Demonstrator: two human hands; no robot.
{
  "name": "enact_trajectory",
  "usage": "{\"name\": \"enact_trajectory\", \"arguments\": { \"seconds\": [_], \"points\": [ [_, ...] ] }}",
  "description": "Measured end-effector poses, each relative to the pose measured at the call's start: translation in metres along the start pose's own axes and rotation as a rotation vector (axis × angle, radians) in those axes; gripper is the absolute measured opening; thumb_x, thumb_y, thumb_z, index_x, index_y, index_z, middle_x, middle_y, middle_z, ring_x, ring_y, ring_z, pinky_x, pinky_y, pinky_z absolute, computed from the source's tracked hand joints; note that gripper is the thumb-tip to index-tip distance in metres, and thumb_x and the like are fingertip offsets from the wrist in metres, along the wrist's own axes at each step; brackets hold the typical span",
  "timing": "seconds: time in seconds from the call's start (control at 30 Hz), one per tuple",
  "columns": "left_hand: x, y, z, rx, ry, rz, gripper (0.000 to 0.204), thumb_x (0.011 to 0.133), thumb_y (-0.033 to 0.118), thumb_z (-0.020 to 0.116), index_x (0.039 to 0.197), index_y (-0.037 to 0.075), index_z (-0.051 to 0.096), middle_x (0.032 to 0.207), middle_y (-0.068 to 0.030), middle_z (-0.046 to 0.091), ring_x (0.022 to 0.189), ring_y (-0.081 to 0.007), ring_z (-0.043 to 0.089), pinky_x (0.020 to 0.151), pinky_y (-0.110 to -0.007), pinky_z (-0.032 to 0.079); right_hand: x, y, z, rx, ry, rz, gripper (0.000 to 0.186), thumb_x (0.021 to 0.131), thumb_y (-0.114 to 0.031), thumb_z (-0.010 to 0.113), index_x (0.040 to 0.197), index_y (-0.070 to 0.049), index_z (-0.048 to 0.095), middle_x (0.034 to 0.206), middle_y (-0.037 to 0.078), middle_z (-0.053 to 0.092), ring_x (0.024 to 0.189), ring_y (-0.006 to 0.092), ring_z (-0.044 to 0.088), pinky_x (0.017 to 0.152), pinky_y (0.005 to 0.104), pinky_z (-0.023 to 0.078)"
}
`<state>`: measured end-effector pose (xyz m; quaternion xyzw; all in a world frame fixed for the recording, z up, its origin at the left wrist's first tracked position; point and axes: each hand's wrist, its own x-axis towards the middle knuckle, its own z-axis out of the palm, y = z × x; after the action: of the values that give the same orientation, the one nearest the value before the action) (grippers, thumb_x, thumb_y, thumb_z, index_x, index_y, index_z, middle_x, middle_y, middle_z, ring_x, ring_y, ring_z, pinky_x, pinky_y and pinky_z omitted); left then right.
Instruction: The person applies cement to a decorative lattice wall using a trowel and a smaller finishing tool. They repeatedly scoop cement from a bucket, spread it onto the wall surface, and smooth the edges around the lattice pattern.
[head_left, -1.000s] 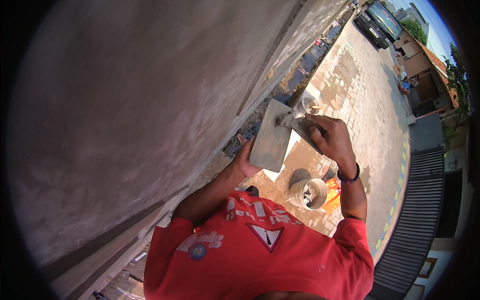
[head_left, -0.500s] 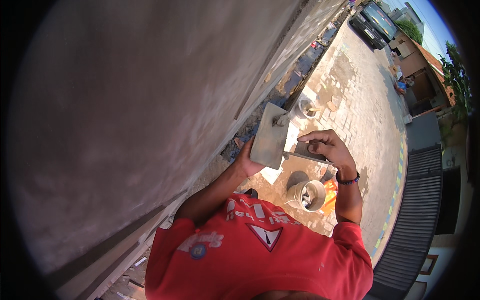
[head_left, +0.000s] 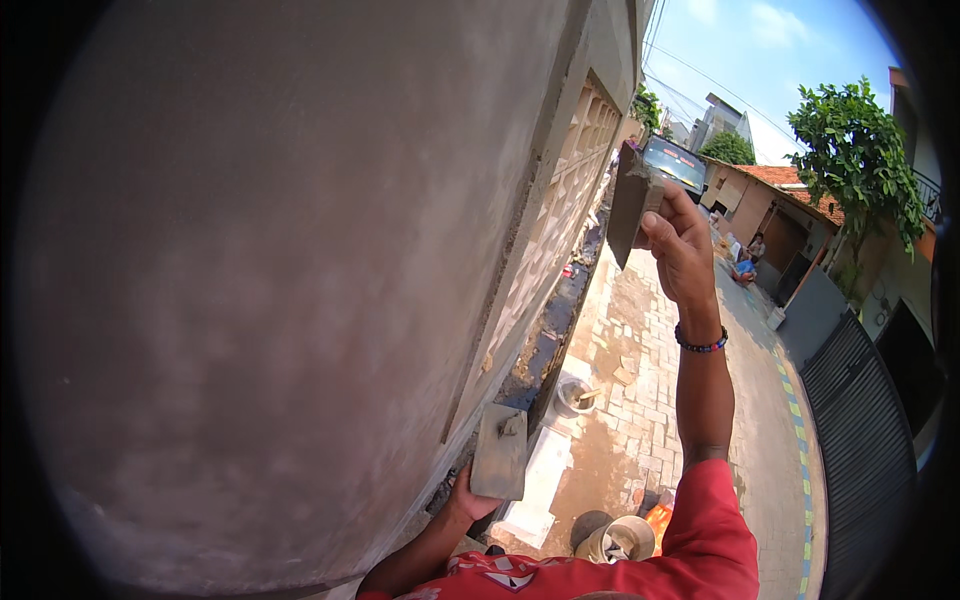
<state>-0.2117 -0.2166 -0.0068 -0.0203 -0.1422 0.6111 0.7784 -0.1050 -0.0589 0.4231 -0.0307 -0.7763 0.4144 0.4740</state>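
Observation:
My left hand point(head_left: 470, 500) is low, gripping a flat rectangular mortar board point(head_left: 498, 462) from beneath. A small lump of wet mortar point(head_left: 510, 426) sits near the board's far end. Raised high on the right, my right hand point(head_left: 678, 245) is closed around the back of a plastering trowel point(head_left: 630, 205), its handle mostly hidden by the fingers. The trowel's long flat blade stands nearly upright, tilted, with some mortar at its upper end. In this picture it overlaps the opening wall section and the parked vehicle; whether it touches the wall I cannot tell.
A grey plastered wall point(head_left: 270, 300) fills the left, with a latticed opening point(head_left: 575, 160) farther along. Below it runs a narrow ditch point(head_left: 545, 345). Two buckets, one farther point(head_left: 563, 405) and one nearer point(head_left: 645, 530), stand on the paving. A vehicle point(head_left: 672, 165) is parked far ahead.
My right hand has lifted the trowel up and away from the mortar board. The view has tilted up, so the board and my left hand sit lower in the picture.

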Motion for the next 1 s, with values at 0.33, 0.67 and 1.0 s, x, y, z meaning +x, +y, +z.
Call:
{"name": "enact_trajectory", "arguments": {
  "seconds": [0.33,0.67,1.0],
  "points": [
    [0.001,-0.002,0.027,-0.013,-0.071,-0.020,0.047,0.089,0.037,0.047,0.127,0.010,0.050,0.128,-0.0074,0.053,0.118,-0.0254,0.050,0.102,-0.044,0.036,0.142,-0.005,-0.021,-0.253,0.101,-0.383,0.034,0.085,-0.002,0.056,0.118,0.000,0.051,0.105,0.010,0.061,0.097,0.0177,0.059,0.083,0.0296,0.049],
    [-0.003,0.004,0.022,0.004,-0.089,-0.016,0.049,0.089,0.040,0.045,0.128,0.010,0.049,0.129,-0.0079,0.053,0.119,-0.0262,0.049,0.102,-0.045,0.035,0.161,0.030,-0.011,-0.471,0.207,-0.572,0.034,0.082,0.002,0.058,0.115,-0.001,0.054,0.104,0.009,0.062,0.097,0.0174,0.060,0.083,0.0295,0.048],
    [0.001,0.005,0.031,-0.054,-0.146,-0.054,0.049,0.090,0.038,0.043,0.130,0.010,0.047,0.129,-0.0084,0.052,0.120,-0.0273,0.048,0.102,-0.045,0.035,0.104,0.061,-0.031,-0.676,0.473,-0.260,0.042,0.079,-0.006,0.064,0.118,0.000,0.051,0.091,0.012,0.063,0.080,0.0183,0.063,0.069,0.0302,0.051]
  ]
}}
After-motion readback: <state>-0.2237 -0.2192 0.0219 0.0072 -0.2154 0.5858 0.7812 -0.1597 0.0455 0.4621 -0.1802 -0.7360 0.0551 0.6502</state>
